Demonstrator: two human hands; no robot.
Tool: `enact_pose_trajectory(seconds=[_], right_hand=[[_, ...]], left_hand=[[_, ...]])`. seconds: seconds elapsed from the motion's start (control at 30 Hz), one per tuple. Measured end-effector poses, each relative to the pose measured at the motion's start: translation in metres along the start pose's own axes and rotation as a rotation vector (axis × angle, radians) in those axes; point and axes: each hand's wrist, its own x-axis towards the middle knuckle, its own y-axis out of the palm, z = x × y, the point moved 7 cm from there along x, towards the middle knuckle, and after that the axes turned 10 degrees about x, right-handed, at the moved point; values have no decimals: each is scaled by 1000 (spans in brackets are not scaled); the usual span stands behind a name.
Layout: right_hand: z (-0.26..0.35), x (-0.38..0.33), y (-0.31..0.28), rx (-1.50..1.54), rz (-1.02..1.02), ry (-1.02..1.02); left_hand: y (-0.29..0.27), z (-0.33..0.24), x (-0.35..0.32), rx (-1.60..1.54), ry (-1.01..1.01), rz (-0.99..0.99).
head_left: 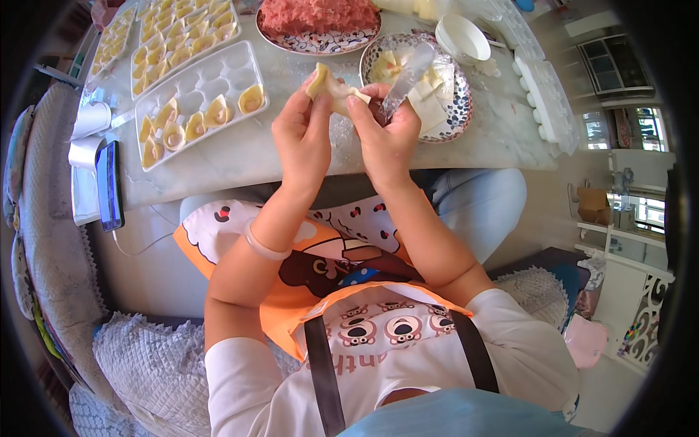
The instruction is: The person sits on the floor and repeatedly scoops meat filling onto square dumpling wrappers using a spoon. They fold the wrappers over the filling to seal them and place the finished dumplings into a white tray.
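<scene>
Over the table's near edge, both hands pinch one pale yellow wonton [336,93], its wrapper bent lengthwise between them. My left hand [306,131] is closed on its left end with thumb and fingers. The other end is between the fingers of my right hand [386,138], which also grips a flat, shiny-bladed tool [409,76] pointing up and right. That tool's handle is mostly hidden in the palm. Just beyond my right hand, a patterned plate [457,116] carries square wrappers [428,109]. A heap of pink minced meat [317,14] sits on another patterned plate [320,45].
At the left, a white compartment tray [211,91] is partly filled with wontons; fuller trays [182,36] stand behind it. A white bowl [463,40] is at the back right, near stacked clear trays [542,95]. A phone [109,186] leans at the table's left edge.
</scene>
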Motion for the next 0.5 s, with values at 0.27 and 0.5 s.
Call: enact_pose_trajectory(seconds=[0.27,0.5], right_hand=[[36,20,15,-655,384,-272],[48,23,22,-722,616,-470]], left_hand=[[-1,-30,7,578,261,36],[5,-32,3,783,256,153]])
